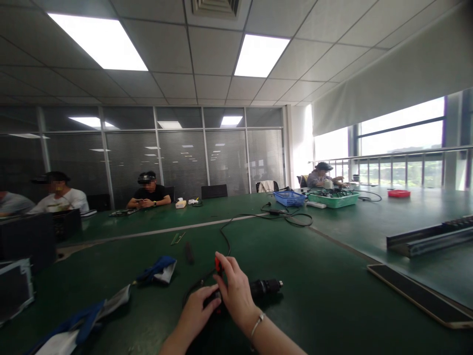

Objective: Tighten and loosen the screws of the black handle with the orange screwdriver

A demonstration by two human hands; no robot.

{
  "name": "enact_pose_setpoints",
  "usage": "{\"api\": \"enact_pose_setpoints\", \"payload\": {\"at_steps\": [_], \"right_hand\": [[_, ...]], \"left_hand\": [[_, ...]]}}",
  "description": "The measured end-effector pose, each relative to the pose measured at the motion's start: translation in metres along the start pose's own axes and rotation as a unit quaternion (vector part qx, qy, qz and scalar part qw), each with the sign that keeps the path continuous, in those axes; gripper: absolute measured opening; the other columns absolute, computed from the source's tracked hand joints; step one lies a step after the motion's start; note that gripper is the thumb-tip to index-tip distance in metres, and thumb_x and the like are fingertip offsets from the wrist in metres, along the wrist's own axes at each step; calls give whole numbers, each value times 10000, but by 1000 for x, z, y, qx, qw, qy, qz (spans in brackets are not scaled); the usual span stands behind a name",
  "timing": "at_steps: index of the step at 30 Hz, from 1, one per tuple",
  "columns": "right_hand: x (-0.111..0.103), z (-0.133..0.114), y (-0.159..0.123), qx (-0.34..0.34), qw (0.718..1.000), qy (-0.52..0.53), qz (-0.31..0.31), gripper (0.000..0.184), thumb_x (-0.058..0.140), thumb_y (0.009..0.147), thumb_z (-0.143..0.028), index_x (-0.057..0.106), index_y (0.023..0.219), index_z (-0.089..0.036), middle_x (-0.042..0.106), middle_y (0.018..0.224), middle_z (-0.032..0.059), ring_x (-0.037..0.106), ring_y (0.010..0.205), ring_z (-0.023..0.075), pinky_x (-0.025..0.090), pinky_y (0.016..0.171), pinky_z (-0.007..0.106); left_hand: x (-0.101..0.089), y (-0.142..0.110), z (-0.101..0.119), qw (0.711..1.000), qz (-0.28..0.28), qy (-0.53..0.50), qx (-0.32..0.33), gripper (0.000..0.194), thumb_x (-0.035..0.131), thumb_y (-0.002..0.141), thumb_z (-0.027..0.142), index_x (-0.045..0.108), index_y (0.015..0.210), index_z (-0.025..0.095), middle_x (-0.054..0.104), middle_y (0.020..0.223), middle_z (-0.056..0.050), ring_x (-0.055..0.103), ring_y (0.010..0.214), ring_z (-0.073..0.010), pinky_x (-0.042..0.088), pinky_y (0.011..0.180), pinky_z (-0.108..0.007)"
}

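Note:
A black power drill (266,287) lies on the green table in front of me, its chuck with a silver tip pointing right. My left hand (199,309) is closed around the dark rear part of the drill, which the fingers mostly cover. Above it, my right hand (236,286) pinches a small red and black piece (218,266) whose exact kind I cannot make out. The right forearm crosses in front of the drill's body. A black cable (190,287) curves beside the left hand.
Blue and grey work gloves (158,270) lie left. A dark strip (189,252) is beyond my hands. A phone-like slab (419,295) and metal channel (414,246) lie right. Farther back are a blue basket (290,198), a green basket (334,199) and several people.

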State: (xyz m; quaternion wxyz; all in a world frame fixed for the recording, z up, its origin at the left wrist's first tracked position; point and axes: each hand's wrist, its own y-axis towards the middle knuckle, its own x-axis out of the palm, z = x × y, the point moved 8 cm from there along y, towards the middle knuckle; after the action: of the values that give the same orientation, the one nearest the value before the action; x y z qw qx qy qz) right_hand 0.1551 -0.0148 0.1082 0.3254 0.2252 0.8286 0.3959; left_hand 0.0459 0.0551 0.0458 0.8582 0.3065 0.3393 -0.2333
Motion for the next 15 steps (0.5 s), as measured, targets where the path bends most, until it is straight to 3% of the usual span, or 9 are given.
{"api": "enact_pose_setpoints", "payload": {"at_steps": [9, 15], "right_hand": [[5, -7, -3, -36, 999, 20, -17, 633, 405, 868, -50, 291, 1446, -281, 582, 1149, 70, 597, 980, 180, 532, 868, 317], [1, -1, 1, -11, 1000, 6, -20, 573, 450, 864, -78, 379, 1395, -282, 588, 1065, 66, 599, 913, 194, 542, 813, 344]], "left_hand": [[-1, 0, -8, 999, -41, 1, -11, 475, 666, 762, 301, 623, 1232, 250, 648, 1229, -49, 595, 1121, -270, 414, 1012, -349], [-8, -3, -14, 997, -35, 0, -70, 521, 706, 681, 281, 652, 1196, 228, 652, 1221, -57, 573, 1149, -307, 390, 1028, -386]]}}
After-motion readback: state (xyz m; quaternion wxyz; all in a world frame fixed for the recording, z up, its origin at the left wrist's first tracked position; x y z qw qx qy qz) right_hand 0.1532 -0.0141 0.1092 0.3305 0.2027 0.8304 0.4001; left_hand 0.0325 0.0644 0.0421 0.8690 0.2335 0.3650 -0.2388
